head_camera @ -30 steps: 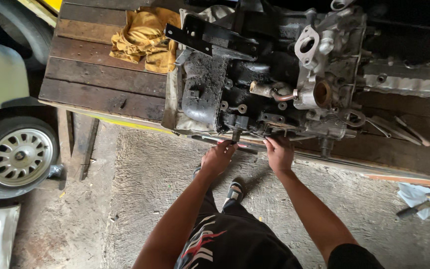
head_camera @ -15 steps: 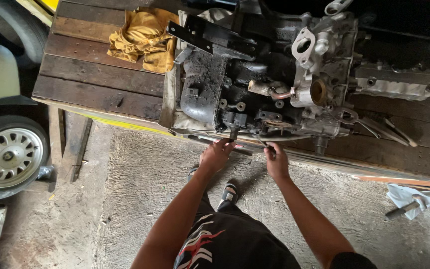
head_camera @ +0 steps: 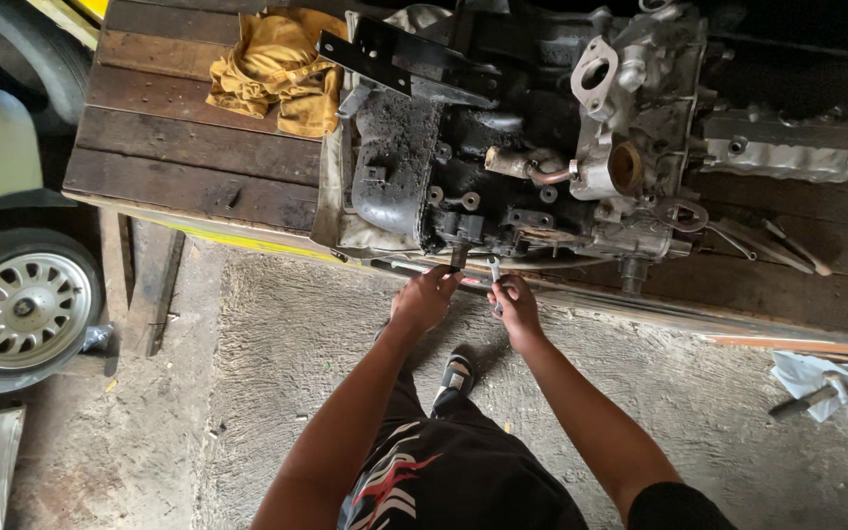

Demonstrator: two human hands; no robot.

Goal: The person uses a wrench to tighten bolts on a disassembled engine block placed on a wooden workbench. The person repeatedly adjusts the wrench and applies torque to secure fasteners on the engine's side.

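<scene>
Planks of a dark wooden platform [head_camera: 188, 147] carry the biggest thing we see, a grimy engine block [head_camera: 503, 147] lying on its side, with a pale cast housing [head_camera: 640, 108] bolted to its right part and a separate valve cover [head_camera: 787, 152] resting just beside it. A crumpled yellow rag [head_camera: 277, 69] lies on the boards to the left of the engine, touching its edge. Down at the left, a car wheel [head_camera: 22, 309] with a silver alloy rim stands on the concrete floor [head_camera: 267, 373].

At the engine's near lower edge we have both hands. Our left hand [head_camera: 424, 299] is curled shut around a long metal bar [head_camera: 395, 265] that runs along the platform's edge beneath the block. Our right hand [head_camera: 517, 309] pinches a small wrench [head_camera: 495, 275], its head raised toward a fitting on the underside; the fingers are closed on its shank.

In our judgement the risk lies in that thin wrench: held only at its tail and angled up into a greasy spot, it could slip off the fitting and drive our knuckles into the casting. Loose tools [head_camera: 768, 245] near the platform's edge could also roll off.
</scene>
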